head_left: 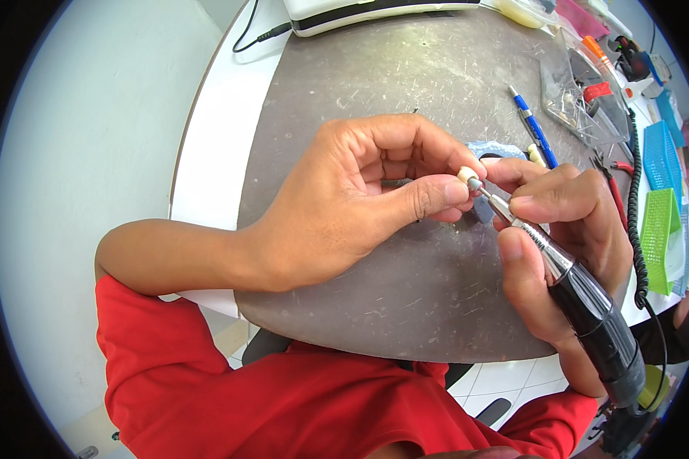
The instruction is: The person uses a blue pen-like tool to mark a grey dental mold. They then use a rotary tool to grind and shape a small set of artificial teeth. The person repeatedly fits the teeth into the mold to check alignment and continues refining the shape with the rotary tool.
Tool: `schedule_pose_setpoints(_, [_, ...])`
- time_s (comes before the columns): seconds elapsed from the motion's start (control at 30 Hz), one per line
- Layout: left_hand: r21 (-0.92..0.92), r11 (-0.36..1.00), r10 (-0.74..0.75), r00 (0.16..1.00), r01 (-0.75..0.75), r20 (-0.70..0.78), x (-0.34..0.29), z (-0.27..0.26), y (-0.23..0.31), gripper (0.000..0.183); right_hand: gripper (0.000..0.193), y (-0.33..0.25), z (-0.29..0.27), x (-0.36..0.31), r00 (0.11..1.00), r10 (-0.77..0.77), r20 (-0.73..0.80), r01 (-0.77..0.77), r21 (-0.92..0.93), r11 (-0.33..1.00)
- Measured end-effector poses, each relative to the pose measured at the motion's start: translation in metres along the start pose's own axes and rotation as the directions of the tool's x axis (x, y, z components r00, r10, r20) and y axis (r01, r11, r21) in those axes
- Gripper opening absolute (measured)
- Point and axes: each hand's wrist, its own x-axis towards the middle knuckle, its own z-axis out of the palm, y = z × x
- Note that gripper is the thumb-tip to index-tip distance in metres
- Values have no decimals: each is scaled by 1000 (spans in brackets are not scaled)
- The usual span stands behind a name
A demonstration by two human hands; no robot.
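Note:
My left hand (pixel 360 180) pinches a small cream-coloured dental crown (pixel 464 174) between thumb and forefinger, above the grey board. A rotary handpiece (pixel 593 314) with a silver nose and black body rests in my right hand (pixel 589 210), held like a pen. Its small grey grinding bit (pixel 475 184) meets the crown, or nearly so; the exact contact is too small to tell. Partly hidden behind my fingers lies a light-blue dental model (pixel 497 148) with a cream tooth-like piece (pixel 536 155) beside it.
A blue mechanical pencil (pixel 534 128) lies near a clear plastic box (pixel 566 96) of small tools. Red-handled pliers (pixel 617 200), a coiled black cord (pixel 634 191), and blue (pixel 661 157) and green (pixel 657 237) baskets line the right side. A white device (pixel 375 14) stands at the far edge.

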Motion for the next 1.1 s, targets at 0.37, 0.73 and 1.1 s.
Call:
schedule_pose_setpoints(0.37, [43, 999, -9, 1000, 9, 3, -3, -1, 2, 15, 20, 3, -2, 0, 1000, 21, -4, -20, 78, 997])
schedule_pose_setpoints(0.73, [19, 999, -25, 1000, 25, 4, 0, 0, 3, 16, 19, 1, -2, 1, 1000, 23, 0, -23, 44, 999])
schedule_pose_setpoints(1.1, [39, 999, -27, 1000, 27, -4, -1, -1, 3, 16, 19, -2, 0, 2, 998, 60, -17, -59, 31, 998])
